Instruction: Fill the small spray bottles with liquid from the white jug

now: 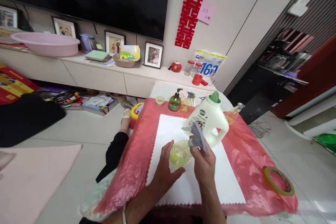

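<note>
A clear spray bottle (181, 153) with a little yellowish liquid lies tilted between my hands. My left hand (165, 166) curves around its base end, thumb below and fingers along the far side. At the neck, my right hand (204, 159) grips the grey spray head (198, 138). Just behind stands a large pale-green jug (210, 119) with a handle and a green piece in its mouth. Beneath everything is a white scallop-edged mat (168, 192) on a table covered in red plastic (131, 182).
A dark green pump bottle (174, 102), an amber spray bottle (186, 105) and a small bowl (160, 100) stand along the far side. Another amber bottle (233, 113) is behind the jug. A tape roll (288, 189) lies at the right corner. A person's leg (114, 154) shows left of the table.
</note>
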`<action>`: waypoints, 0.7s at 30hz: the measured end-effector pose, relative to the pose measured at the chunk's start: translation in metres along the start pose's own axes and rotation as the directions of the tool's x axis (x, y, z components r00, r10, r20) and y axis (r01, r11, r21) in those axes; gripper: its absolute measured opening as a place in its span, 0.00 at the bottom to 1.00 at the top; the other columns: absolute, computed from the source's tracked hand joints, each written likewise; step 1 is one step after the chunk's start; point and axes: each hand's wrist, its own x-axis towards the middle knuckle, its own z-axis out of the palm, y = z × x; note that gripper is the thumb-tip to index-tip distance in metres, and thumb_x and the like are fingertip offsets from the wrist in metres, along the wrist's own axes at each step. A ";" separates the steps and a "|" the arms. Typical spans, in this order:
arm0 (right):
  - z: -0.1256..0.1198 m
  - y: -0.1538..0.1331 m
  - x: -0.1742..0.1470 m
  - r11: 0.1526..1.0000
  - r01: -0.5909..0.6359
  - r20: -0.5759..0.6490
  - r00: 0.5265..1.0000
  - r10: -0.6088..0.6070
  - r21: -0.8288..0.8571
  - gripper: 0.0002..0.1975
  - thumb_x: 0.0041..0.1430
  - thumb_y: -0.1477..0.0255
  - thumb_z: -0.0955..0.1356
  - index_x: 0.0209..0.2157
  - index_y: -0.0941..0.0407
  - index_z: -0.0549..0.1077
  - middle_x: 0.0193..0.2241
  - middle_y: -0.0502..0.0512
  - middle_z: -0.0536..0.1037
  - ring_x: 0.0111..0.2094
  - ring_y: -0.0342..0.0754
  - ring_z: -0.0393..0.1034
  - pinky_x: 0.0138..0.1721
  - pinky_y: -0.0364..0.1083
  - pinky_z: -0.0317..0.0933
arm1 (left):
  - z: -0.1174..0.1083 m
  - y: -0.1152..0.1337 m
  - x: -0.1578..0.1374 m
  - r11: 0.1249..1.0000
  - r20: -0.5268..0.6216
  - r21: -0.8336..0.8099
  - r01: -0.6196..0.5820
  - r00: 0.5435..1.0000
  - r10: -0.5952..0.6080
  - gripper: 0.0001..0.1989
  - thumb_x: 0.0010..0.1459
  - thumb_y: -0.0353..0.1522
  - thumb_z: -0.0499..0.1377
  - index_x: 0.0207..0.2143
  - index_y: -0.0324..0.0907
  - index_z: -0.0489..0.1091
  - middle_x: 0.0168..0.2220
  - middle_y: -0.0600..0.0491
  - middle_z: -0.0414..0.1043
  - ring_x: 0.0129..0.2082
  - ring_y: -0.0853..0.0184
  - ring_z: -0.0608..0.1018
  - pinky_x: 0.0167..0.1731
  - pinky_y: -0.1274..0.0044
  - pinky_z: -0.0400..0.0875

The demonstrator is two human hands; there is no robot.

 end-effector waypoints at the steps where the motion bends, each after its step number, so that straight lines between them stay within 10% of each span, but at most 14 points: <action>1: -0.003 0.001 0.000 1.000 -0.003 -0.004 1.000 0.003 0.021 0.19 0.62 0.60 0.75 0.50 0.57 0.78 0.48 0.58 0.74 0.47 0.52 0.69 0.47 0.46 0.65 | 0.001 0.001 -0.001 1.000 0.003 -0.031 0.007 1.000 -0.007 0.46 0.55 0.47 0.69 0.69 0.45 0.53 0.67 0.37 0.58 0.69 0.43 0.62 0.67 0.47 0.58; 11: -0.005 -0.008 -0.008 0.991 -0.057 0.026 0.998 0.054 0.121 0.21 0.61 0.60 0.77 0.50 0.55 0.77 0.44 0.57 0.76 0.42 0.51 0.72 0.44 0.46 0.68 | -0.003 0.035 0.003 0.850 0.196 -0.446 0.282 0.957 -0.215 0.48 0.47 0.44 0.74 0.64 0.44 0.55 0.63 0.39 0.65 0.63 0.46 0.71 0.64 0.55 0.67; 21: -0.029 -0.023 -0.028 0.970 -0.193 0.323 0.918 0.231 -0.146 0.48 0.51 0.54 0.81 0.68 0.52 0.63 0.64 0.61 0.62 0.68 0.62 0.52 0.67 0.58 0.57 | -0.019 0.058 0.018 0.706 0.487 -0.567 0.423 0.864 -0.127 0.50 0.51 0.43 0.74 0.70 0.48 0.53 0.72 0.40 0.56 0.70 0.43 0.62 0.68 0.56 0.61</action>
